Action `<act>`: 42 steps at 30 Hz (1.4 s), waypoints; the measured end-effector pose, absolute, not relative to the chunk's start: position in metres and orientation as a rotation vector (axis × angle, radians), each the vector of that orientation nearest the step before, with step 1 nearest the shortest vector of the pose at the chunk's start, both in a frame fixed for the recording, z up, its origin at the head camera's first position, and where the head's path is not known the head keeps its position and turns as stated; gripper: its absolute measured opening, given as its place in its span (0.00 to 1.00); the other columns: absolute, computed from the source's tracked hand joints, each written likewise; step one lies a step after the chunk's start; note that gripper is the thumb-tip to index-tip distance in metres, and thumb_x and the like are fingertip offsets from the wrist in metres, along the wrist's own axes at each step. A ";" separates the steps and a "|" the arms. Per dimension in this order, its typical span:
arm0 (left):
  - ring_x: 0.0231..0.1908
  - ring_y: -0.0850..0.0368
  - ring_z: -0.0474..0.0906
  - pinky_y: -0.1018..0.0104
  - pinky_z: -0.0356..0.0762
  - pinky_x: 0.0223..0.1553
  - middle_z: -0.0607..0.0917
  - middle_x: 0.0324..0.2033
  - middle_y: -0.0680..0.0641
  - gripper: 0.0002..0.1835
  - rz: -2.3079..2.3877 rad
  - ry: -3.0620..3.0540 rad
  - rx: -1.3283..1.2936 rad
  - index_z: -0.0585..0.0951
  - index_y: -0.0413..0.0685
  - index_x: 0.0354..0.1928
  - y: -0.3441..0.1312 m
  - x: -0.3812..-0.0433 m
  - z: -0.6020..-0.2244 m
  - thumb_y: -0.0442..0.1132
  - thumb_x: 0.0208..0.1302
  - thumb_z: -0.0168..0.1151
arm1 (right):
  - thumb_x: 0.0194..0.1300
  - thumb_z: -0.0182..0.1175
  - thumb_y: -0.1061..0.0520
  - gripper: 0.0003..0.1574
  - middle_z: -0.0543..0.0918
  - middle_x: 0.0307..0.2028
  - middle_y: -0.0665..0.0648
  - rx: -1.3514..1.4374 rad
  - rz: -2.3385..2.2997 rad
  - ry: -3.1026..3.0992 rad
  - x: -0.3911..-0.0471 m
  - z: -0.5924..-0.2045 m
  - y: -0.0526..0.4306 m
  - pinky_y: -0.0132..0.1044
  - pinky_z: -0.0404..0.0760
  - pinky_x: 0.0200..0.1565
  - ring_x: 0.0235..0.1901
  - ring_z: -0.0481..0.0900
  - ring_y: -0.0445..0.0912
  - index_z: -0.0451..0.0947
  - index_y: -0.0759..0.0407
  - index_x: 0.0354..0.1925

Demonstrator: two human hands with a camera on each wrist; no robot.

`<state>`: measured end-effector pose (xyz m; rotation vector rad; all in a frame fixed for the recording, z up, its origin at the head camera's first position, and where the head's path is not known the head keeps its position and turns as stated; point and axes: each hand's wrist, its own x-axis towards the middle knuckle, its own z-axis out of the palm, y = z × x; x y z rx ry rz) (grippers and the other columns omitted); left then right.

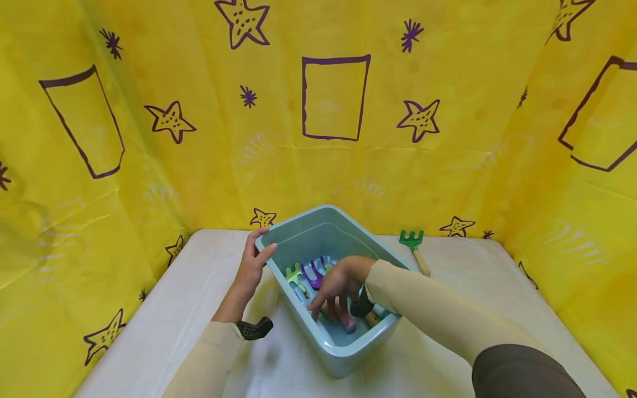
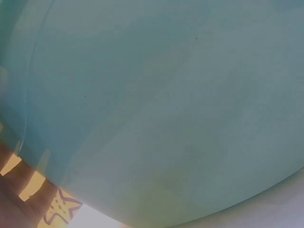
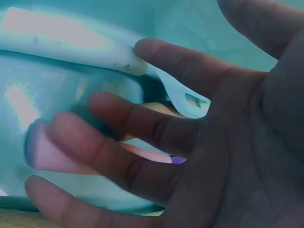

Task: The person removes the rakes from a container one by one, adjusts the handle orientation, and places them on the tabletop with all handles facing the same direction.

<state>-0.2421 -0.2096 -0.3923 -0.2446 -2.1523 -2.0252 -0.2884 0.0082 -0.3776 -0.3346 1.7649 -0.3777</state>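
Observation:
My left hand [image 1: 252, 264] grips the back left corner of the light blue bin [image 1: 340, 362], its thumb over the rim. In the left wrist view the bin's wall [image 2: 166, 109] fills most of the picture, with fingers [image 2: 42, 202] at lower left. My right hand [image 1: 344, 278] reaches down inside the bin, fingers spread. The right wrist view has those fingers over a pink handle [image 3: 52, 147] and a pale rounded handle [image 3: 71, 40]. A lime-green fork-shaped tool [image 1: 294, 272] and a purple rake-like tool [image 1: 314, 278] lie in the bin, partly hidden by my right hand.
A small green hand rake [image 1: 411, 240] with a wooden handle lies right of the bin, near the back edge of the white table [image 1: 199, 276]. Yellow sheeting [image 1: 333, 166] with drawn stars closes off the back and both sides.

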 end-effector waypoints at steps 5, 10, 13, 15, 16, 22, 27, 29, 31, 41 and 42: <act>0.61 0.38 0.62 0.40 0.61 0.63 0.61 0.65 0.34 0.29 -2.007 -2.174 -0.228 0.55 0.41 0.69 -0.207 -0.237 -0.387 0.39 0.71 0.51 | 0.62 0.60 0.33 0.37 0.81 0.34 0.67 -0.243 -0.373 1.736 -0.286 -0.381 0.008 0.51 0.78 0.44 0.33 0.81 0.57 0.81 0.67 0.44; 0.62 0.38 0.62 0.40 0.61 0.63 0.61 0.66 0.34 0.28 -2.010 -2.173 -0.221 0.56 0.42 0.69 -0.207 -0.238 -0.388 0.39 0.71 0.51 | 0.60 0.61 0.32 0.42 0.81 0.31 0.67 -0.199 -0.354 1.741 -0.283 -0.384 0.008 0.50 0.80 0.40 0.32 0.80 0.56 0.79 0.73 0.38; 0.62 0.38 0.62 0.40 0.61 0.63 0.61 0.66 0.34 0.28 -2.010 -2.177 -0.226 0.56 0.43 0.69 -0.206 -0.239 -0.388 0.39 0.71 0.51 | 0.57 0.63 0.32 0.42 0.81 0.33 0.68 -0.179 -0.372 1.770 -0.283 -0.384 0.009 0.50 0.80 0.39 0.32 0.81 0.56 0.80 0.72 0.39; 0.62 0.38 0.62 0.40 0.61 0.62 0.61 0.66 0.34 0.28 -2.010 -2.179 -0.224 0.56 0.43 0.69 -0.206 -0.238 -0.387 0.39 0.71 0.51 | 0.57 0.64 0.32 0.41 0.82 0.36 0.67 -0.173 -0.388 1.792 -0.283 -0.384 0.009 0.50 0.80 0.40 0.33 0.82 0.57 0.81 0.70 0.41; 0.62 0.38 0.62 0.40 0.61 0.62 0.61 0.66 0.34 0.29 -2.011 -2.177 -0.226 0.56 0.42 0.69 -0.207 -0.238 -0.387 0.39 0.71 0.51 | 0.57 0.64 0.32 0.41 0.82 0.38 0.67 -0.180 -0.392 1.803 -0.283 -0.383 0.009 0.50 0.79 0.41 0.35 0.82 0.57 0.81 0.70 0.42; 0.62 0.38 0.62 0.41 0.62 0.63 0.60 0.66 0.34 0.29 -2.006 -2.188 -0.223 0.55 0.42 0.70 -0.207 -0.238 -0.386 0.40 0.71 0.51 | 0.59 0.63 0.33 0.38 0.83 0.45 0.65 -0.197 -0.419 1.816 -0.285 -0.382 0.009 0.52 0.78 0.45 0.41 0.82 0.59 0.81 0.67 0.46; 0.62 0.38 0.62 0.41 0.61 0.63 0.60 0.66 0.33 0.29 -2.011 -2.187 -0.220 0.55 0.42 0.69 -0.207 -0.238 -0.386 0.40 0.71 0.51 | 0.59 0.63 0.33 0.36 0.83 0.45 0.64 -0.202 -0.399 1.812 -0.285 -0.382 0.009 0.52 0.77 0.46 0.40 0.83 0.59 0.81 0.64 0.46; 0.62 0.38 0.62 0.41 0.61 0.63 0.61 0.65 0.33 0.28 -2.015 -2.186 -0.211 0.56 0.42 0.69 -0.207 -0.238 -0.386 0.40 0.71 0.51 | 0.61 0.62 0.34 0.32 0.83 0.46 0.63 -0.230 -0.381 1.811 -0.285 -0.381 0.009 0.53 0.76 0.47 0.41 0.82 0.58 0.83 0.59 0.47; 0.62 0.38 0.62 0.41 0.61 0.63 0.61 0.65 0.34 0.28 -2.017 -2.189 -0.201 0.56 0.43 0.68 -0.207 -0.238 -0.386 0.40 0.71 0.51 | 0.62 0.60 0.35 0.28 0.82 0.47 0.62 -0.267 -0.379 1.819 -0.286 -0.380 0.009 0.54 0.76 0.47 0.44 0.81 0.58 0.84 0.54 0.46; 0.62 0.38 0.63 0.41 0.61 0.63 0.62 0.65 0.34 0.27 -2.007 -2.192 -0.203 0.56 0.43 0.68 -0.207 -0.239 -0.388 0.39 0.72 0.51 | 0.62 0.61 0.35 0.29 0.79 0.48 0.61 -0.312 -0.340 1.843 -0.288 -0.383 0.007 0.56 0.72 0.53 0.45 0.81 0.57 0.83 0.58 0.45; 0.62 0.38 0.63 0.41 0.61 0.63 0.62 0.65 0.34 0.28 -2.004 -2.196 -0.204 0.56 0.43 0.69 -0.207 -0.239 -0.389 0.40 0.72 0.50 | 0.62 0.61 0.35 0.29 0.79 0.47 0.61 -0.324 -0.327 1.844 -0.288 -0.384 0.007 0.56 0.72 0.54 0.45 0.81 0.57 0.82 0.58 0.45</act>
